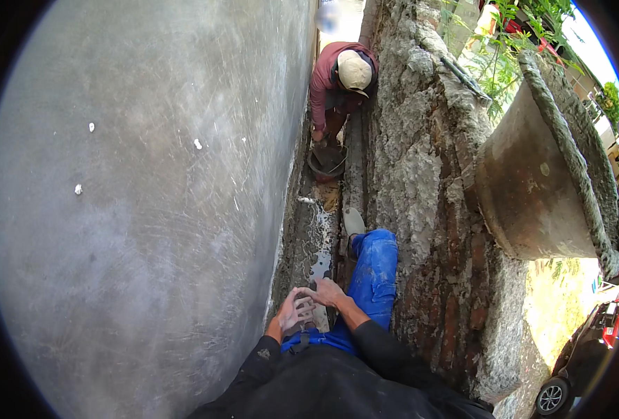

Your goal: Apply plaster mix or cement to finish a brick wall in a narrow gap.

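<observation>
Step in hand, as judged: hands meeting at the fingers, with no tool visible; any new grasp would call for parting them first. Left hand (295, 309), just right of the smooth grey wall (163, 209), has its grip loosely open, fingers spread and pale with residue, nothing seen in it; right hand (329, 292), farther from the wall, has bent fingers, closure and contents cannot be told. Nearest material: glossy whitish wet patch (321, 241), irregular, on the channel floor along the wall's foot. Farther along the wall, a co-worker (323, 80) bends over a dark round bucket (318, 172). Opposite the wall: coarse, crumbly masonry (411, 160)
</observation>
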`<state>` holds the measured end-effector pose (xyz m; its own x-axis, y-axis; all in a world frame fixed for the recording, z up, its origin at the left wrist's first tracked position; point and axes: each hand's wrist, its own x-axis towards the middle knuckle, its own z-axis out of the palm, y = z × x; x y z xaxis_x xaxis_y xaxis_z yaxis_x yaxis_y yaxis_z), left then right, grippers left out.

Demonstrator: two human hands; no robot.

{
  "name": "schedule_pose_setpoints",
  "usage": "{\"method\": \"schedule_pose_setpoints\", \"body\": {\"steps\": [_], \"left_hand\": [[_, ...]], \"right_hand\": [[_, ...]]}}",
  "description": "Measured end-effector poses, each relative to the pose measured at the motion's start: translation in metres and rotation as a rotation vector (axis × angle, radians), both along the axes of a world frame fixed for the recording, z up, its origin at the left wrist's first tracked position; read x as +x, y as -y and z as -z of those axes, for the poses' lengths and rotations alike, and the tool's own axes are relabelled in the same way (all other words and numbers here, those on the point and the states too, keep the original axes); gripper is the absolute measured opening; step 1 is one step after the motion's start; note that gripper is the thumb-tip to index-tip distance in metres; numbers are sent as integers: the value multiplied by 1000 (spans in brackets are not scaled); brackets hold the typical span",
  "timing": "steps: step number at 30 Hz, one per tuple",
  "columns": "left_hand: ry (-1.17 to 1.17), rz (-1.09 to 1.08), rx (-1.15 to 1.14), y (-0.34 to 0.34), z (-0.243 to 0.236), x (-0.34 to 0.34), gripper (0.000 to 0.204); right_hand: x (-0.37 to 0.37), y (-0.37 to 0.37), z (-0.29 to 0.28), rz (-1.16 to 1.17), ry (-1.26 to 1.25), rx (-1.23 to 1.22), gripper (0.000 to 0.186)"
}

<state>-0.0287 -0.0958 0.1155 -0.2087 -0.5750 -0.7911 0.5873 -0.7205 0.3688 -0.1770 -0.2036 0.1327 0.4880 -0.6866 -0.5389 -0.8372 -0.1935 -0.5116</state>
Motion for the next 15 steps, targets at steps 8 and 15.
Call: {"method": "schedule_pose_setpoints", "body": {"steps": [8,15], "left_hand": [[-411,152,-234,3,33,-6,67],[-304,-38,-265,48,-14,-32,67]], "right_hand": [[11,18,-35,-97,207,217,84],[9,22,-23,-32,339,279,87]]}}
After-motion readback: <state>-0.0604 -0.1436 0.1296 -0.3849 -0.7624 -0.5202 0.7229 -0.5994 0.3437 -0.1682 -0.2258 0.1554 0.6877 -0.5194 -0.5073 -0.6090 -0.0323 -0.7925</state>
